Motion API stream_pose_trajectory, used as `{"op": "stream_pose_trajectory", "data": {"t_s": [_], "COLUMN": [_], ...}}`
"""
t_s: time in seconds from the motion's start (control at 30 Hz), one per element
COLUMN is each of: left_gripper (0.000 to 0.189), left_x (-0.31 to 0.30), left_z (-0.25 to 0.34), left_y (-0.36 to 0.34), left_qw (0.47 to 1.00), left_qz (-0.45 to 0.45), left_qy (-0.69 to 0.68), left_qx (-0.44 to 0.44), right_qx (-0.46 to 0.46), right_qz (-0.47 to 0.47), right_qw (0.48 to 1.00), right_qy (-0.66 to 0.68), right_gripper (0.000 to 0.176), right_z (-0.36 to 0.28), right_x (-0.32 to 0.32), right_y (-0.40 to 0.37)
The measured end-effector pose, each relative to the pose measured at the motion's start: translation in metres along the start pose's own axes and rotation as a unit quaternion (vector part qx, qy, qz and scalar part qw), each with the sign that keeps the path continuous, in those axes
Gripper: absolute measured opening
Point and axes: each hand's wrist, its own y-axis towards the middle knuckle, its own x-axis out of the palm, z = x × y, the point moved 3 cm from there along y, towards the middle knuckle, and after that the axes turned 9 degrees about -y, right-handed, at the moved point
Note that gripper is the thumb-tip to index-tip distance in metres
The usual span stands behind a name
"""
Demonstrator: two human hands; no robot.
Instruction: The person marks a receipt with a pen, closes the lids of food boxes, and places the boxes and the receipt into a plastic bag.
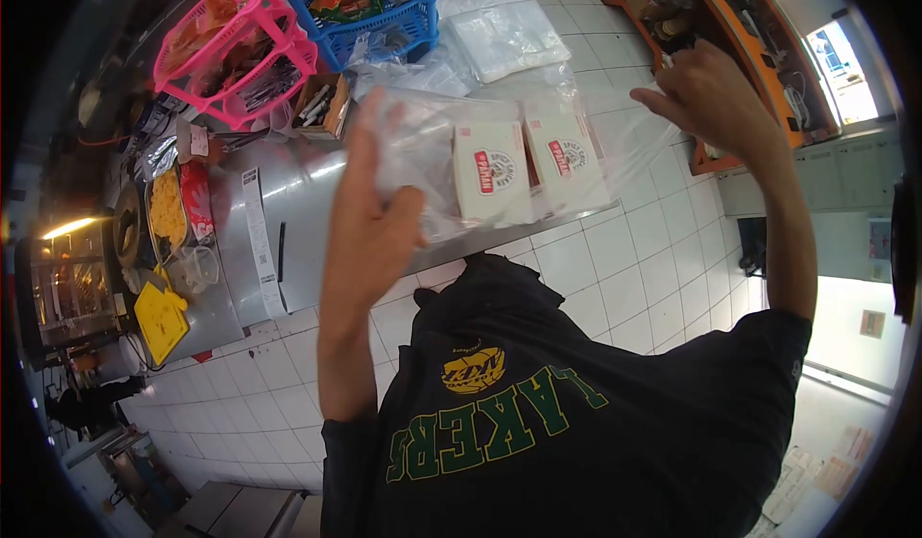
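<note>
A clear plastic bag (434,144) holds two white printed food boxes (492,171) side by side at the edge of the metal table. My left hand (370,226) is at the bag's left side, its fingers stretched upward against the film and the thumb apart. The fingertips are blurred behind the plastic. On the other side my right hand (713,96) is raised, fingers curled round the bag's pulled-out right edge and thumb sticking out. Film stretches from that hand down to the right-hand box (567,158).
Behind the bag lies a stack of clear plastic bags (509,38). Pink (230,48) and blue (370,14) baskets stand at the back left, near a box of pens (319,106). A paper receipt (259,240) and a yellow cutting board (158,319) lie left. An orange shelf (759,48) stands right.
</note>
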Motion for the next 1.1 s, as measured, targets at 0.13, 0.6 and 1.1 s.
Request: {"op": "stream_pose_trajectory", "data": {"t_s": [0.13, 0.6, 1.1], "left_gripper": [0.085, 0.029, 0.038], "left_x": [-0.022, 0.025, 0.142], "left_z": [0.025, 0.071, -0.106], "left_y": [-0.018, 0.001, 0.12], "left_qw": [0.997, 0.857, 0.7], "left_qz": [0.076, -0.176, -0.444], "left_qy": [0.029, 0.469, 0.549], "left_qx": [0.003, 0.122, 0.109], "right_qx": [-0.026, -0.292, -0.178], "right_qz": [0.012, 0.053, -0.003], "right_qw": [0.999, 0.946, 0.93], "right_qy": [0.031, 0.129, 0.321], "right_gripper": [0.045, 0.028, 0.021], "right_z": [-0.015, -0.083, -0.061], "right_x": [-0.021, -0.014, -0.031], "right_y": [0.014, 0.063, 0.077]}}
